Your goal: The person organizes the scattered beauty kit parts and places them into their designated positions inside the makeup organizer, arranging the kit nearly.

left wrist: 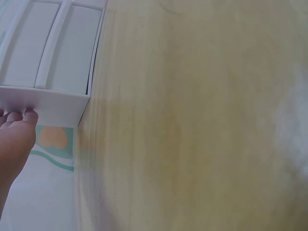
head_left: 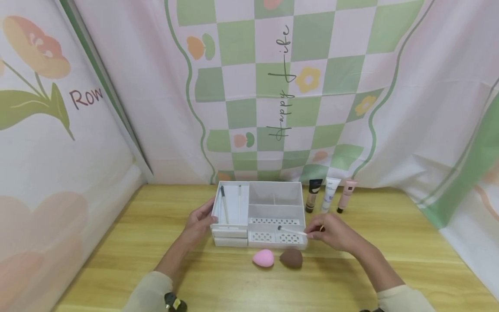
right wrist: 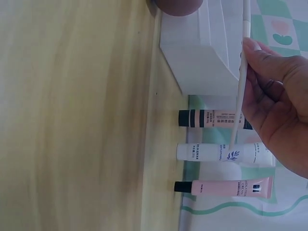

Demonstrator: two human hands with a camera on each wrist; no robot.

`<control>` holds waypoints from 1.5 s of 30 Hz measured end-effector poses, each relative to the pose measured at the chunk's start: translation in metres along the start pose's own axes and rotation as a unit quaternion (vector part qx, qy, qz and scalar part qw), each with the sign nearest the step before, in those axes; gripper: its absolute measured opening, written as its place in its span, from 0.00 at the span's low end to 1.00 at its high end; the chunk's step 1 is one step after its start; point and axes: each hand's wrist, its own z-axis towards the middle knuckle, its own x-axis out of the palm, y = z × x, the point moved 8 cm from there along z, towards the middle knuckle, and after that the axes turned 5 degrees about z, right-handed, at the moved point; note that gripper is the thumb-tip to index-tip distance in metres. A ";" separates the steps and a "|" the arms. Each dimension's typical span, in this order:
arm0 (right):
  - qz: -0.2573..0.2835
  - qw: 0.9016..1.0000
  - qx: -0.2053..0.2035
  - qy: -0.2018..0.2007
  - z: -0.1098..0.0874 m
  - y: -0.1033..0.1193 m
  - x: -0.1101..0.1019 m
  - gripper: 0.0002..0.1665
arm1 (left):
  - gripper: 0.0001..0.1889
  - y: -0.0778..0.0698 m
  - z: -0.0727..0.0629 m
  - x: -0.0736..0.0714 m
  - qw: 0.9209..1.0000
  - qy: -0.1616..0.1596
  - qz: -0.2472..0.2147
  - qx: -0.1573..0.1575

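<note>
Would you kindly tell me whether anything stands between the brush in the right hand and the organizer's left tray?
Nothing loose visibly stands between the brush and the left tray; only walls of the organizer, including the tray's right rim, lie along that line. The pink sponge and brown sponge lie in front, clear of it.
</note>
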 end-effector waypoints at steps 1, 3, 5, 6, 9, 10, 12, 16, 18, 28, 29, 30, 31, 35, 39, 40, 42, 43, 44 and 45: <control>-0.003 1.000 0.002 0.000 0.002 0.001 0.000 0.04 | 0.39 0.000 0.000 0.000 1.000 -0.001 -0.003 0.000; -0.008 1.000 0.010 -0.001 0.007 0.001 -0.001 0.04 | 0.39 -0.001 -0.001 0.000 1.000 -0.003 -0.006 0.001; -0.014 1.000 0.013 -0.001 0.011 0.003 -0.001 0.04 | 0.39 -0.002 -0.002 0.000 1.000 -0.003 -0.008 0.003; -0.015 1.000 0.014 0.000 0.013 0.003 -0.001 0.04 | 0.39 -0.002 -0.002 0.000 1.000 -0.002 -0.008 0.003; -0.019 1.000 0.012 0.002 0.019 0.005 0.001 0.04 | 0.39 0.000 -0.001 0.000 1.000 0.002 -0.005 0.000; -0.016 1.000 0.010 0.002 0.021 0.005 0.002 0.04 | 0.39 0.000 0.000 0.000 1.000 0.001 -0.004 -0.001; -0.015 1.000 0.009 0.004 0.025 0.006 0.003 0.05 | 0.39 0.001 0.000 0.000 1.000 0.002 -0.003 -0.002; -0.022 1.000 0.010 -0.001 0.033 0.007 0.003 0.05 | 0.39 -0.001 -0.001 0.000 1.000 0.003 -0.005 0.004; -0.028 1.000 0.009 -0.003 0.038 0.008 0.004 0.05 | 0.39 -0.001 -0.001 0.000 1.000 0.002 -0.006 0.005; -0.033 0.999 0.003 -0.005 0.055 0.012 0.012 0.05 | 0.39 0.000 0.000 0.000 1.000 0.003 -0.007 0.004; -0.031 1.000 0.001 -0.003 0.056 0.013 0.012 0.06 | 0.39 0.001 0.000 0.000 1.000 0.002 -0.007 0.003; -0.028 1.000 0.001 -0.002 0.058 0.014 0.013 0.06 | 0.39 0.001 0.000 -0.001 1.000 0.001 -0.006 0.002; -0.027 1.000 0.000 -0.002 0.059 0.015 0.014 0.06 | 0.39 0.001 0.000 -0.001 1.000 0.001 -0.006 0.001; -0.030 1.000 -0.008 -0.002 0.065 0.017 0.017 0.06 | 0.39 0.002 0.001 -0.001 1.000 0.002 -0.004 0.001; -0.039 0.999 -0.014 -0.006 0.071 0.019 0.020 0.06 | 0.39 0.001 0.001 -0.001 1.000 0.004 -0.003 -0.001; -0.042 0.999 -0.013 -0.007 0.072 0.019 0.021 0.06 | 0.39 0.001 0.001 -0.001 1.000 0.004 -0.002 -0.002; -0.048 0.999 -0.013 -0.008 0.074 0.020 0.022 0.06 | 0.39 0.001 0.001 0.000 1.000 0.004 -0.002 -0.003; -0.051 0.999 -0.015 -0.007 0.076 0.020 0.022 0.06 | 0.39 0.001 0.001 0.000 1.000 0.003 -0.001 -0.004; -0.054 0.998 -0.017 -0.007 0.077 0.021 0.023 0.06 | 0.39 0.001 0.001 0.000 1.000 0.004 0.000 -0.003; -0.057 0.998 -0.018 -0.006 0.078 0.021 0.024 0.07 | 0.39 0.001 0.001 0.000 1.000 0.004 0.001 -0.003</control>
